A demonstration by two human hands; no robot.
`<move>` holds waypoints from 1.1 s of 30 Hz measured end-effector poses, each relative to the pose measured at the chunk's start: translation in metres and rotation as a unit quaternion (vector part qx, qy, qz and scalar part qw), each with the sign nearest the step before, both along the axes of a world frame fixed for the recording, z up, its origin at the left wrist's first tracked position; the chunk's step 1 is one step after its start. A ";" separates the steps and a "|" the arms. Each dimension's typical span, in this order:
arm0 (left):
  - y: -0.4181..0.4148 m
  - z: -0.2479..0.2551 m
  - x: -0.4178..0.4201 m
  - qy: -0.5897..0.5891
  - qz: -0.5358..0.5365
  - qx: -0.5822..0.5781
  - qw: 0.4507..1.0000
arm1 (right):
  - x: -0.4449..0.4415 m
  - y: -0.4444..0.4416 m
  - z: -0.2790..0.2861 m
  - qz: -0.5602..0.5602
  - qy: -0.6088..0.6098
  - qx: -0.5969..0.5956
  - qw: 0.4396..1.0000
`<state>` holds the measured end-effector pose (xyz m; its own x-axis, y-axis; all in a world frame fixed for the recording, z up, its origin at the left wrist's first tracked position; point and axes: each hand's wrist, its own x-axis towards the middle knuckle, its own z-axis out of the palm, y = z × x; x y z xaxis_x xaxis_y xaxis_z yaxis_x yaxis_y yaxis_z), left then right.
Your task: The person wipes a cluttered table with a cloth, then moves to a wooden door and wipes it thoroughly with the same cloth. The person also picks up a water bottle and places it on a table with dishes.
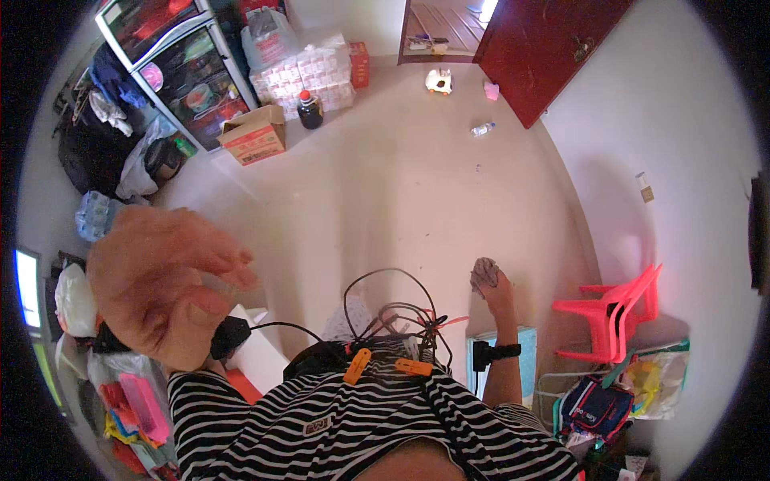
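Observation:
My left hand is raised close to the camera at the left, fingers bent and slightly blurred; nothing shows between them. A black device sits on the wrist below it. Lower and to the right, my right hand grips a crumpled grey cloth over the floor. A black strap with a small box is around that forearm, above a light blue dotted box. Looped black cables and orange clips lie at the front of the striped shirt.
Red plastic chairs stand by the right wall. Farther off are a toy car, a plastic bottle and an open red door. A cardboard box, a dark bottle and a glass-doored cabinet are at the upper left.

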<state>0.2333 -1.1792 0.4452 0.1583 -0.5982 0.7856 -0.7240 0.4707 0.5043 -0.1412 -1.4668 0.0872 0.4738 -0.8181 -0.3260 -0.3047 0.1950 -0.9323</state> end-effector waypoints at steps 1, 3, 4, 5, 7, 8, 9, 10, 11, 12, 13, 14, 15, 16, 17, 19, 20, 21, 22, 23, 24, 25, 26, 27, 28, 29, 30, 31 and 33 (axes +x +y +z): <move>-0.012 0.001 0.014 -0.010 -0.014 0.008 1.000 | 0.008 -0.016 -0.006 0.010 -0.024 0.024 0.999; -0.037 0.003 0.035 -0.021 -0.043 0.001 0.999 | 0.037 -0.039 -0.015 -0.036 -0.114 0.052 0.992; -0.048 0.005 0.046 -0.026 -0.055 -0.001 0.998 | 0.057 -0.047 -0.018 -0.056 -0.159 0.067 0.983; -0.058 0.008 0.054 -0.030 -0.069 -0.004 0.997 | 0.072 -0.055 -0.018 -0.038 -0.098 0.022 0.994; -0.078 0.009 0.074 -0.042 -0.088 -0.014 0.995 | 0.110 -0.073 0.003 0.007 0.025 -0.076 0.997; -0.094 0.005 0.090 -0.040 -0.113 -0.027 0.992 | 0.119 -0.085 0.004 -0.013 0.026 -0.088 0.996; -0.109 0.002 0.106 -0.038 -0.135 -0.038 0.989 | 0.126 -0.097 0.004 -0.032 0.026 -0.100 0.994; -0.127 -0.001 0.122 -0.038 -0.164 -0.052 0.984 | 0.132 -0.110 0.005 -0.052 0.026 -0.111 0.992; -0.142 0.007 0.134 -0.041 -0.185 -0.056 0.980 | 0.139 -0.123 0.005 -0.029 0.064 -0.110 0.991; -0.159 0.016 0.145 -0.043 -0.199 -0.055 0.978 | 0.146 -0.142 0.005 -0.004 0.103 -0.114 0.988; -0.177 0.021 0.154 -0.043 -0.213 -0.056 0.974 | 0.156 -0.161 0.008 0.018 0.140 -0.120 0.983; -0.197 0.034 0.164 -0.043 -0.215 -0.026 0.975 | 0.166 -0.176 0.009 -0.012 0.091 -0.097 0.991; -0.214 0.040 0.172 -0.036 -0.199 -0.009 0.979 | 0.180 -0.186 0.008 -0.033 0.039 -0.064 0.997; -0.233 0.047 0.181 -0.028 -0.184 0.006 0.983 | 0.193 -0.195 0.009 -0.056 -0.011 -0.030 0.998; -0.257 0.036 0.195 -0.013 -0.173 -0.011 0.985 | 0.198 -0.202 0.009 -0.092 -0.059 -0.004 0.994; -0.297 0.029 0.221 0.010 -0.162 -0.008 0.987 | 0.222 -0.221 0.016 -0.082 -0.035 -0.009 0.996; -0.319 0.014 0.242 0.035 -0.185 -0.006 0.982 | 0.223 -0.233 0.020 -0.089 -0.012 -0.023 0.996; -0.341 0.003 0.254 0.050 -0.180 0.004 0.982 | 0.221 -0.247 0.015 -0.090 0.025 -0.036 0.995; -0.361 -0.003 0.265 0.063 -0.168 0.019 0.984 | 0.220 -0.263 0.008 -0.084 0.059 -0.045 0.994; -0.380 -0.006 0.269 0.067 -0.127 0.042 0.989 | 0.218 -0.280 0.001 -0.077 0.092 -0.053 0.991; -0.401 -0.011 0.272 0.070 -0.083 0.064 0.992 | 0.223 -0.298 -0.002 -0.087 0.105 -0.052 0.989; -0.426 -0.018 0.278 0.089 -0.071 0.084 0.990 | 0.227 -0.318 -0.004 -0.096 0.118 -0.051 0.987; -0.453 -0.025 0.284 0.108 -0.058 0.105 0.987 | 0.231 -0.338 -0.007 -0.104 0.131 -0.050 0.985; -0.479 -0.027 0.289 0.124 -0.043 0.124 0.984 | 0.238 -0.361 -0.009 -0.110 0.113 -0.065 0.985; -0.503 -0.027 0.295 0.145 -0.023 0.166 0.975 | 0.246 -0.385 -0.012 -0.115 0.096 -0.079 0.986; -0.527 -0.027 0.302 0.135 -0.003 0.187 0.973 | 0.253 -0.410 -0.014 -0.119 0.079 -0.094 0.985; -0.551 -0.028 0.311 0.125 0.017 0.207 0.970 | 0.260 -0.435 -0.016 -0.113 0.089 -0.084 0.986; -0.575 -0.028 0.321 0.114 0.037 0.228 0.966 | 0.274 -0.456 -0.008 -0.108 0.098 -0.073 0.987; -0.619 -0.027 0.341 0.082 0.055 0.239 0.966 | 0.296 -0.509 -0.003 -0.114 0.070 -0.040 0.990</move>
<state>0.5742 -1.7987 0.4183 0.3415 -0.8584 0.3829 -0.6478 0.0802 0.7576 0.1553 -1.9758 0.0839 0.2287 -0.9243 -0.3056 -0.3892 0.2009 -0.8990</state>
